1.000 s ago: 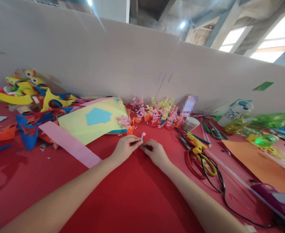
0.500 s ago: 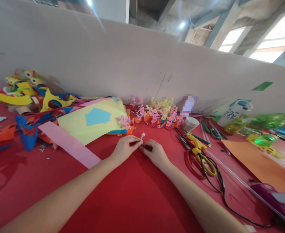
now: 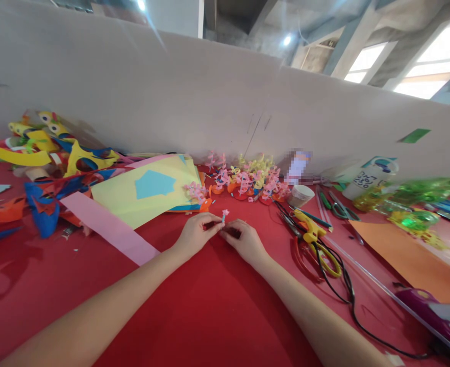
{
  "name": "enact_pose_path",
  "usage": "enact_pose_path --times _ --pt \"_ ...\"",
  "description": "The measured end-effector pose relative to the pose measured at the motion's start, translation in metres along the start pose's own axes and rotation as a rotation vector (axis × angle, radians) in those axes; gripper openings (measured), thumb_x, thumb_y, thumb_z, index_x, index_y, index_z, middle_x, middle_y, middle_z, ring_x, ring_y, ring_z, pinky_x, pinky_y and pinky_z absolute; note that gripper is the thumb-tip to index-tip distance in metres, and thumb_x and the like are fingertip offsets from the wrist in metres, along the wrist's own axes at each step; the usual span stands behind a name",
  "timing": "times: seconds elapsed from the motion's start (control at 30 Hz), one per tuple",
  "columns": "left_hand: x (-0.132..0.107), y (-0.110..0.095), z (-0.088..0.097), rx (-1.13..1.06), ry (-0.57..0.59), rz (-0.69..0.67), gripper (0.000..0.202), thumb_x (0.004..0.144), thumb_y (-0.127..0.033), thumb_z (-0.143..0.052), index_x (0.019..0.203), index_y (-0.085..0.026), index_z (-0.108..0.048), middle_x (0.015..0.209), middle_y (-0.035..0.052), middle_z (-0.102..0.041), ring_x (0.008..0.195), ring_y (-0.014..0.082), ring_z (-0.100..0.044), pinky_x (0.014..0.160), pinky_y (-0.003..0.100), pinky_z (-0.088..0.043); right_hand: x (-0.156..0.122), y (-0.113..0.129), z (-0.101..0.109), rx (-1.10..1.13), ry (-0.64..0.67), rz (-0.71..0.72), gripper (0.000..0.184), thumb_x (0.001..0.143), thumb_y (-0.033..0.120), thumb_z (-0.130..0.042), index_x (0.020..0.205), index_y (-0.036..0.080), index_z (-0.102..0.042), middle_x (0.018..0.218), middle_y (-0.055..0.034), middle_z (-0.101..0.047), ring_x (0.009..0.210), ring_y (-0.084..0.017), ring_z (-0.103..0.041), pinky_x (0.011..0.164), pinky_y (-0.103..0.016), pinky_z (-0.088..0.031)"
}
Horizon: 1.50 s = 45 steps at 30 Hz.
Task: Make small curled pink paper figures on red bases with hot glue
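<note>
A tiny craft piece (image 3: 225, 214), with a pink top and a light-blue stem like a small paper flower, stands upright at the fingertips of my left hand (image 3: 195, 235), which pinches it between thumb and fingers. Close against its lower end, my right hand (image 3: 247, 243) is closed with thumb and fingertips together. What those right fingertips hold, if anything, is too small to make out. Just beyond my hands sits a cluster of pink and yellow curled-paper flowers (image 3: 245, 181) with some orange pieces. An orange paper piece (image 3: 205, 205) lies close to my left fingers.
Left, a pink strip (image 3: 110, 227) overlaps stacked yellow sheets (image 3: 133, 204); cut paper scraps (image 3: 43, 209) lie beyond. On the right are yellow-handled scissors (image 3: 311, 229), a black cord (image 3: 349, 290), a paper cup (image 3: 300, 194), an orange sheet (image 3: 412, 255) and a purple tool (image 3: 426, 306).
</note>
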<state>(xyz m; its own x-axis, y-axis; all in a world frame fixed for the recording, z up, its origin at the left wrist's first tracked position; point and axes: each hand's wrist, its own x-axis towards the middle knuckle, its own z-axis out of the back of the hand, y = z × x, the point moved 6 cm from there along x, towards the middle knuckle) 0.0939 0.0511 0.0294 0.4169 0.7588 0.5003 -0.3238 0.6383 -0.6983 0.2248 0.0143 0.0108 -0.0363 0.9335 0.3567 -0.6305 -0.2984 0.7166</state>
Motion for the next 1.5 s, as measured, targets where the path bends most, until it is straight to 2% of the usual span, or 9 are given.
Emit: enact_pose_path --times 0.27,0.47,0.57,0.67,0.83,1.03,1.23,1.37,1.5 --pt "0.000 -0.004 0.003 -0.037 0.015 0.058 0.014 0.081 -0.029 -0.058 0.084 -0.021 -0.069 0.086 0.0037 -0.073 0.080 0.0184 -0.067 0.071 0.029 -0.053 0.000 -0.002 0.004 0.056 -0.049 0.007 0.010 0.076 0.016 -0.059 0.077 0.019 -0.068 0.075 -0.0037 -0.066 0.069 -0.016 -0.059 0.065 -0.028 -0.047" --pt "0.000 0.001 0.011 -0.034 -0.089 0.120 0.020 0.086 -0.027 -0.048 0.091 -0.018 -0.065 0.091 0.0059 -0.070 0.085 0.0184 -0.064 0.075 0.030 -0.051 0.001 -0.006 0.017 -0.029 -0.150 0.002 0.012 0.078 0.018 -0.057 0.078 0.018 -0.069 0.077 -0.0057 -0.064 0.068 -0.017 -0.058 0.065 -0.030 -0.047" --pt "0.001 0.002 0.009 -0.007 -0.089 0.111 0.014 0.080 -0.021 -0.053 0.091 -0.017 -0.061 0.082 0.0037 -0.066 0.076 0.0169 -0.062 0.074 0.030 -0.049 0.002 -0.012 0.018 -0.065 -0.142 -0.029 0.011 0.078 0.020 -0.059 0.078 0.018 -0.069 0.076 -0.0060 -0.063 0.065 -0.018 -0.057 0.063 -0.030 -0.047" --pt "0.000 0.000 0.010 -0.020 -0.088 0.126 0.007 0.082 -0.024 -0.052 0.079 -0.019 -0.055 0.072 -0.0003 -0.059 0.067 0.0146 -0.057 0.065 0.026 -0.046 0.003 -0.014 0.016 -0.077 -0.117 -0.027 0.011 0.078 0.021 -0.058 0.079 0.019 -0.069 0.074 -0.0057 -0.063 0.064 -0.018 -0.056 0.062 -0.030 -0.047" --pt "-0.005 -0.007 0.026 -0.007 -0.262 0.140 0.027 0.091 -0.031 -0.039 0.066 -0.021 -0.040 0.061 -0.0038 -0.041 0.057 0.0126 -0.044 0.057 0.024 -0.038 0.003 -0.015 0.015 -0.093 -0.104 -0.040 0.011 0.078 0.022 -0.059 0.079 0.018 -0.069 0.073 -0.0054 -0.062 0.063 -0.017 -0.056 0.060 -0.029 -0.046" --pt "-0.012 -0.001 0.043 -0.012 -0.572 0.106 0.008 0.089 -0.030 -0.042 0.089 -0.022 -0.042 0.083 0.0014 -0.042 0.074 0.0162 -0.046 0.071 0.030 -0.042 0.003 -0.017 0.014 -0.106 -0.109 -0.068 0.010 0.076 0.020 -0.059 0.080 0.018 -0.069 0.074 -0.0050 -0.062 0.061 -0.016 -0.056 0.060 -0.028 -0.046" --pt "-0.014 0.007 0.041 0.008 -0.594 0.111 0.021 0.090 -0.033 -0.041 0.109 -0.023 -0.045 0.090 0.0034 -0.040 0.080 0.0176 -0.044 0.078 0.033 -0.042 0.003 -0.017 0.014 -0.116 -0.102 -0.071 0.012 0.075 0.021 -0.058 0.082 0.018 -0.067 0.076 -0.0050 -0.060 0.063 -0.016 -0.055 0.061 -0.028 -0.046" --pt "-0.012 0.005 0.045 0.000 -0.617 0.123 0.021 0.090 -0.034 -0.041 0.107 -0.023 -0.047 0.091 0.0036 -0.042 0.082 0.0181 -0.045 0.080 0.033 -0.041 0.002 -0.014 0.015 -0.103 -0.122 -0.054 0.019 0.070 0.015 -0.055 0.087 0.018 -0.062 0.074 -0.0028 -0.058 0.063 -0.016 -0.054 0.063 -0.028 -0.045" --pt "-0.001 -0.007 0.065 -0.070 -0.713 0.120 0.013 0.091 -0.031 -0.039 0.096 -0.022 -0.048 0.089 0.0028 -0.047 0.081 0.0167 -0.048 0.079 0.030 -0.041 0.000 -0.014 0.019 0.026 -0.196 -0.082 0.019 0.067 0.015 -0.048 0.085 0.020 -0.050 0.074 -0.0006 -0.055 0.066 -0.016 -0.054 0.064 -0.028 -0.044"
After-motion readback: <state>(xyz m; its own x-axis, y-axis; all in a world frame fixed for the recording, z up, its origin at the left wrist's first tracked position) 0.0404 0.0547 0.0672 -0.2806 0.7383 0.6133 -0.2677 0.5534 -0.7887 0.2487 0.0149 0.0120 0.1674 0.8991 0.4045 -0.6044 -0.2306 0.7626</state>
